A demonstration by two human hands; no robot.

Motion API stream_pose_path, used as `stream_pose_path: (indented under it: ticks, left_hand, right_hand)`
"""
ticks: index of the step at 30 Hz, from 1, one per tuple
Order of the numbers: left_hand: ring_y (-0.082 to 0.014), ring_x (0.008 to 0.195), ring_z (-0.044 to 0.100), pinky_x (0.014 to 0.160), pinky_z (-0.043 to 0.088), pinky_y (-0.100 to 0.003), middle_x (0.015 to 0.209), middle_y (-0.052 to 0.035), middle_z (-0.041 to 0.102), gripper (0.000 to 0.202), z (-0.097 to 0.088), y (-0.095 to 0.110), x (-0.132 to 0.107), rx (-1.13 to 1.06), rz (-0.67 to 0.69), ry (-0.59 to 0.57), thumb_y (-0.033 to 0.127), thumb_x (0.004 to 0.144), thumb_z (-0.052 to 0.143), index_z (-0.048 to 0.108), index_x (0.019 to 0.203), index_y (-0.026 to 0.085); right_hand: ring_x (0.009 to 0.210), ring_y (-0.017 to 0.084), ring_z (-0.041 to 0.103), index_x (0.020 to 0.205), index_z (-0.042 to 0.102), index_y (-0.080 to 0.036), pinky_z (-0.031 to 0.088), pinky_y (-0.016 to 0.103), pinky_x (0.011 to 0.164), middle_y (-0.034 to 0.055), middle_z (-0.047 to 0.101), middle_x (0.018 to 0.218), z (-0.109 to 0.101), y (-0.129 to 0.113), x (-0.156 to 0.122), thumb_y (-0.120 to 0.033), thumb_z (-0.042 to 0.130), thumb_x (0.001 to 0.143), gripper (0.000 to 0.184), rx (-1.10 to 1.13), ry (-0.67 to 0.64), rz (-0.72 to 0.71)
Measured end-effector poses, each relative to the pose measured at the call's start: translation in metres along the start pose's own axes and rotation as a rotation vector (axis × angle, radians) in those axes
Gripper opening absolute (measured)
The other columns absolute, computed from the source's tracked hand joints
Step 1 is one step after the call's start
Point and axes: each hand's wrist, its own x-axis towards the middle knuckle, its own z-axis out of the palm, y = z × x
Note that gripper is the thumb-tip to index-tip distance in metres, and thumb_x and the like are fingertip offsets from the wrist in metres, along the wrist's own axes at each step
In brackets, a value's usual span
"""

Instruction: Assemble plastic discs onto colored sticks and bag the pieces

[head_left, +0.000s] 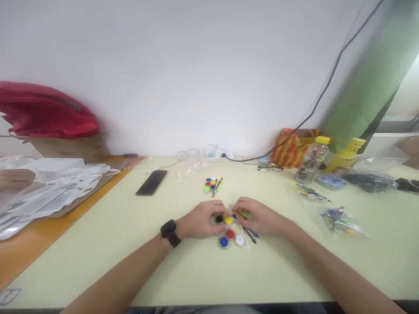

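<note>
My left hand (207, 218) is curled on the table, its thumb and fingertips around a small yellow disc (228, 220). Within the curve of that hand sits a black disc (219, 219). Opposite it, my right hand (257, 216) is bent, with its fingertips at thin plastic arrows, among them a red arrow (242, 216) partly hidden by the fingers. Closer to me lie a red disc (230, 234), a blue disc (224, 242) and a white disc (240, 240). A white arrow (246, 240), a black arrow (251, 237) and a blue arrow (254, 233) point outward beneath the right hand.
Farther back lies another group of coloured discs and arrows (213, 185). A phone (152, 182) is at left. On the right are bagged parts (342, 222), a clear bottle (312, 159), a yellow bottle (346, 157) and glasses (270, 168). White bags (59, 187) cover the left side.
</note>
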Motion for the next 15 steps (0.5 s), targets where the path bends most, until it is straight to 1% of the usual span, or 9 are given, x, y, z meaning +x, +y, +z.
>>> stream_pose_path:
  ticks: [3, 5, 10, 12, 15]
  left_hand:
    - [-0.0225, 0.100, 0.065, 0.093, 0.052, -0.035, 0.111, -0.0060, 0.068, 0.029, 0.001, 0.000, 0.000, 0.021, 0.032, 0.018, 0.038, 0.091, 0.069, 0.072, 0.117, 0.027]
    - [-0.0235, 0.107, 0.063, 0.100, 0.049, -0.037, 0.117, -0.0065, 0.065, 0.033, 0.003, 0.002, 0.001, 0.061, 0.063, 0.004, 0.038, 0.093, 0.067, 0.070, 0.125, 0.029]
    - [-0.0250, 0.110, 0.061, 0.107, 0.043, -0.041, 0.120, -0.0057, 0.065, 0.035, 0.007, 0.004, 0.003, 0.164, 0.104, -0.039, 0.041, 0.092, 0.069, 0.071, 0.125, 0.031]
    - [-0.0254, 0.109, 0.060, 0.106, 0.043, -0.042, 0.120, -0.0059, 0.065, 0.037, 0.008, 0.002, 0.003, 0.189, 0.111, -0.043, 0.043, 0.092, 0.069, 0.071, 0.126, 0.030]
    - [-0.0260, 0.107, 0.060, 0.103, 0.044, -0.042, 0.119, -0.0072, 0.065, 0.039, 0.007, -0.001, 0.003, 0.227, 0.113, -0.037, 0.046, 0.093, 0.067, 0.070, 0.128, 0.029]
  right_hand:
    - [0.088, 0.019, 0.062, 0.102, 0.068, -0.022, 0.050, 0.032, 0.080, 0.0043, 0.066, 0.097, -0.003, 0.004, -0.001, -0.020, 0.060, 0.095, 0.010, 0.023, -0.016, 0.010]
    - [0.089, 0.019, 0.063, 0.103, 0.068, -0.022, 0.050, 0.031, 0.081, 0.0045, 0.066, 0.099, -0.004, 0.008, -0.001, -0.018, 0.058, 0.095, 0.014, 0.043, -0.030, 0.019]
    - [0.094, 0.019, 0.063, 0.104, 0.068, -0.022, 0.049, 0.030, 0.082, 0.0047, 0.066, 0.103, -0.004, 0.017, -0.002, -0.005, 0.052, 0.091, 0.027, 0.024, -0.027, 0.041]
    - [0.095, 0.020, 0.062, 0.098, 0.067, -0.021, 0.049, 0.031, 0.082, 0.0054, 0.066, 0.100, -0.004, 0.018, -0.003, -0.005, 0.051, 0.091, 0.024, -0.024, -0.004, 0.039]
    - [0.094, 0.021, 0.062, 0.093, 0.066, -0.021, 0.048, 0.032, 0.083, 0.0055, 0.065, 0.096, -0.006, 0.016, -0.004, -0.014, 0.058, 0.093, 0.011, -0.054, 0.014, 0.021]
